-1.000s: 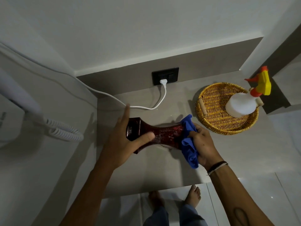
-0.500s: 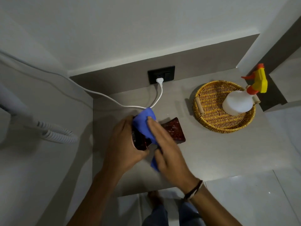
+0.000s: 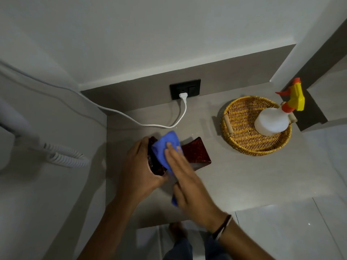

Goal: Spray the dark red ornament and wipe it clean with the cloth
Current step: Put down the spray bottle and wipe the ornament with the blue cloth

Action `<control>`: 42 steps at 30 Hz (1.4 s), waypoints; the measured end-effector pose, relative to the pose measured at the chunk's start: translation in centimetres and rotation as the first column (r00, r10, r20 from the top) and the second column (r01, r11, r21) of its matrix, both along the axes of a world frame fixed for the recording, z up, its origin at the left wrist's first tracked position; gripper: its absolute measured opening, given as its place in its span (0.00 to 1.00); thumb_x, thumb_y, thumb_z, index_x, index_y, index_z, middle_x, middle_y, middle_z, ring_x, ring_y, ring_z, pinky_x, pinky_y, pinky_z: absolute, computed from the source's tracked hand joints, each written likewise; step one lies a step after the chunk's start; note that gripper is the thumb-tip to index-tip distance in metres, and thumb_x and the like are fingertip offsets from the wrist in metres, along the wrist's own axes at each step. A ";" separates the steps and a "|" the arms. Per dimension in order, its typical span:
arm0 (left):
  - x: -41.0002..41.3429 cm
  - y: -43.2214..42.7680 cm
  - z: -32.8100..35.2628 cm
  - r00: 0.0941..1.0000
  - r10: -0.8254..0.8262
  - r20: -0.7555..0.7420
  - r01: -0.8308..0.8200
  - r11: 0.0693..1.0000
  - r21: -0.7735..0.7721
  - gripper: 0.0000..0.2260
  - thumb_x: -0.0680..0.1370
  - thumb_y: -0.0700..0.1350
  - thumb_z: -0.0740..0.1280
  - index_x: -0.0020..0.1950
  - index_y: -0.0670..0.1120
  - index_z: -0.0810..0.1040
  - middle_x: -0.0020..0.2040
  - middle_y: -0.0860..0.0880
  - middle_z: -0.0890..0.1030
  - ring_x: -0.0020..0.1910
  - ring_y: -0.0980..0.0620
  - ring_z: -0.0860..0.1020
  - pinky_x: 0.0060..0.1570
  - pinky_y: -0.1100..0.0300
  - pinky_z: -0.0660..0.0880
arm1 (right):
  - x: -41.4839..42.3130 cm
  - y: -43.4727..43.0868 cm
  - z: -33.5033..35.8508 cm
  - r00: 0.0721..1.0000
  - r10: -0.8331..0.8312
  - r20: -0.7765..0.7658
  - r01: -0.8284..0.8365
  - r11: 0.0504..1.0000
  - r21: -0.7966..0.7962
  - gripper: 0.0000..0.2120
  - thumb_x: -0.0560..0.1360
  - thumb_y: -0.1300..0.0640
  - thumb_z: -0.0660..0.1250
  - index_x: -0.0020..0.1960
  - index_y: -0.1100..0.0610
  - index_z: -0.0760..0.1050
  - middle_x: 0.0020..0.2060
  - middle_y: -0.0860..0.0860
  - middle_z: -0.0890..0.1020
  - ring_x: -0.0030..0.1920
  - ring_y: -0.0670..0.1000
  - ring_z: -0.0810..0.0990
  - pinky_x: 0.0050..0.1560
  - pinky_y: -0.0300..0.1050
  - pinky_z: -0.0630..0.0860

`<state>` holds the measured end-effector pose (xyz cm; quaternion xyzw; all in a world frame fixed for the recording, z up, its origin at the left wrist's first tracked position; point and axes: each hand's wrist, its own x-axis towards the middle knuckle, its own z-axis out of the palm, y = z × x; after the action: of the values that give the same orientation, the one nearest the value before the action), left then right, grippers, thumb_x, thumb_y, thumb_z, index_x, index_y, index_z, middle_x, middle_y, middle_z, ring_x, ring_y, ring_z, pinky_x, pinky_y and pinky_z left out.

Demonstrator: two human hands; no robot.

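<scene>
The dark red ornament (image 3: pixel 196 152) lies sideways just above the grey counter (image 3: pixel 244 171); its flared right end shows, its left end is in my grip. My left hand (image 3: pixel 139 171) wraps around that left end. A blue cloth (image 3: pixel 165 147) is draped over the ornament's narrow middle. My right hand (image 3: pixel 187 177) lies flat on the cloth, fingers stretched, pressing it against the ornament; a corner of cloth sticks out under the palm. The white spray bottle (image 3: pixel 272 121) with yellow and orange trigger stands in the wicker basket (image 3: pixel 240 132) at the right, untouched.
A white cable (image 3: pixel 154 124) runs from the black wall socket (image 3: pixel 185 89) across the counter's back to the left wall. A coiled white cord (image 3: pixel 65 156) hangs on the left wall. My bare feet stand on the floor tiles below the counter's front edge.
My right hand has slid the cloth from the ornament's right end leftward onto its middle and left part. The hand has flattened over the cloth. My left hand keeps its hold.
</scene>
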<state>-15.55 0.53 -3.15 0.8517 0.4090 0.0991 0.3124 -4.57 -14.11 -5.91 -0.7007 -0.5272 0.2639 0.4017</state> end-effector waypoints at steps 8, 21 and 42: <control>-0.6 0.0 0.2 0.998 0.018 -0.061 -0.013 0.997 0.080 0.39 0.57 0.48 0.83 0.67 0.45 0.76 0.58 0.47 0.78 0.57 0.43 0.80 0.53 0.52 0.77 | 4.5 -2.0 -3.8 0.985 -0.089 0.148 0.112 0.982 -0.152 0.41 0.76 0.78 0.60 0.84 0.58 0.54 0.85 0.52 0.50 0.87 0.58 0.48 0.85 0.63 0.58; 0.5 0.3 0.4 0.997 -0.052 -0.051 0.057 0.992 0.117 0.31 0.58 0.54 0.78 0.58 0.48 0.74 0.52 0.50 0.77 0.52 0.43 0.78 0.49 0.49 0.78 | 2.0 -1.1 -3.4 0.991 -0.010 0.136 0.007 1.000 0.024 0.40 0.76 0.74 0.58 0.86 0.58 0.53 0.87 0.52 0.52 0.87 0.56 0.51 0.86 0.56 0.57; 0.3 0.2 0.6 0.999 0.039 -0.014 -0.039 0.999 -0.014 0.35 0.57 0.56 0.79 0.62 0.52 0.76 0.56 0.54 0.76 0.55 0.51 0.79 0.52 0.49 0.81 | 7.4 -3.9 -5.9 0.898 -0.441 0.014 0.435 0.881 -0.184 0.41 0.75 0.81 0.62 0.84 0.59 0.59 0.84 0.56 0.59 0.83 0.63 0.63 0.81 0.64 0.66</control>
<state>-15.27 0.76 -2.53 0.8419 0.4284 0.0964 0.3137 2.82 -18.00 -11.84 -0.8316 -0.3232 0.2234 0.3925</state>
